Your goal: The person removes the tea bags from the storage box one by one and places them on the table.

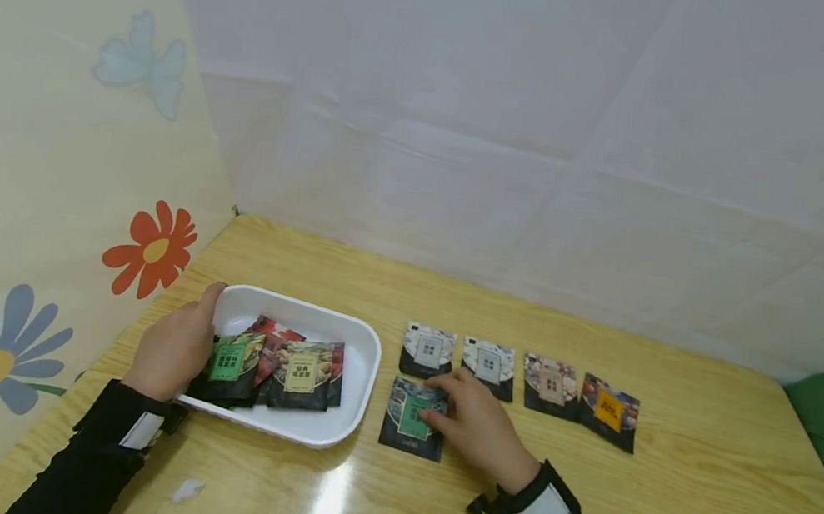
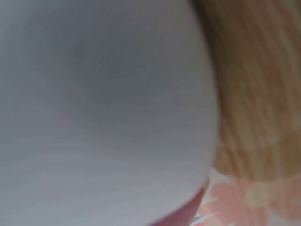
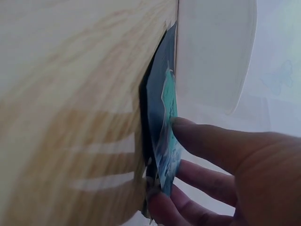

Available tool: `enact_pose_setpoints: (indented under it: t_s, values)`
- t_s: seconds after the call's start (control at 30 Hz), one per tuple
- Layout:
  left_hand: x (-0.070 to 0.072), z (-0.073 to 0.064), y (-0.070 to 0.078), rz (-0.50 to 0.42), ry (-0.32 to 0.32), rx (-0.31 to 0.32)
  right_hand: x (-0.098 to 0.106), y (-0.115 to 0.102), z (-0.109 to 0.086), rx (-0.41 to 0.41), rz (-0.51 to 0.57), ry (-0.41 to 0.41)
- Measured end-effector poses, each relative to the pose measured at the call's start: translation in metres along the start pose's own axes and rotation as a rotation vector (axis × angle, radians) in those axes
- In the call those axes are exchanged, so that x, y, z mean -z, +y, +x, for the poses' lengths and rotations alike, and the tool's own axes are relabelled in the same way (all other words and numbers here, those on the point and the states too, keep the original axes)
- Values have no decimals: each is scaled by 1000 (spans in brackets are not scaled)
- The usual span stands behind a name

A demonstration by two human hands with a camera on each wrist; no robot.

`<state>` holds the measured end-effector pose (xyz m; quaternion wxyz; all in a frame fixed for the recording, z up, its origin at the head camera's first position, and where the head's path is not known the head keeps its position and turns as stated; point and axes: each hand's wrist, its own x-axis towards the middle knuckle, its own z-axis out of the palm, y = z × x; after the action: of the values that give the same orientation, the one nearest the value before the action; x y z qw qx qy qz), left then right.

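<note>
My left hand (image 1: 172, 349) grips the left end of a white plastic tray (image 1: 367, 370); the tray's blurred white side (image 2: 108, 117) fills most of the left wrist view. Inside lie several tea sachets, among them a green-labelled one (image 1: 227, 362) and a yellow-labelled one (image 1: 301, 373). To the right of the tray, my right hand (image 1: 481, 419) pinches a dark tea sachet with a green label (image 1: 414, 416). In the right wrist view the thumb presses on the face of this sachet (image 3: 160, 108), and a fingertip is at its edge, close to the table.
Behind the right hand, a row holds two grey-labelled sachets (image 1: 428, 351) (image 1: 488, 366), a beige-labelled one (image 1: 549, 384) and an orange-labelled one (image 1: 609, 410). A small pale scrap (image 1: 187, 490) lies near the front of the wooden table (image 1: 697, 488). White sheeting (image 1: 503, 174) hangs behind.
</note>
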<state>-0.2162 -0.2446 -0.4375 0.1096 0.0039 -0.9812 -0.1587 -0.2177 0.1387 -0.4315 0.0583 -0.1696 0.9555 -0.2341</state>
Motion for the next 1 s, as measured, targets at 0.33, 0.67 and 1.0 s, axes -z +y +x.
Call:
enact_pose_setpoints:
  t_s: [0.33,0.67,1.0]
  values:
    - [0,1,0,-8,6,-7,2,-4,-1,13,-36,33]
    - [-1,0,-2,-6,14,-11,9,-25,0,138,74,120]
    - [-1,0,-1,-7,23,-16,9,-83,17,294,278,53]
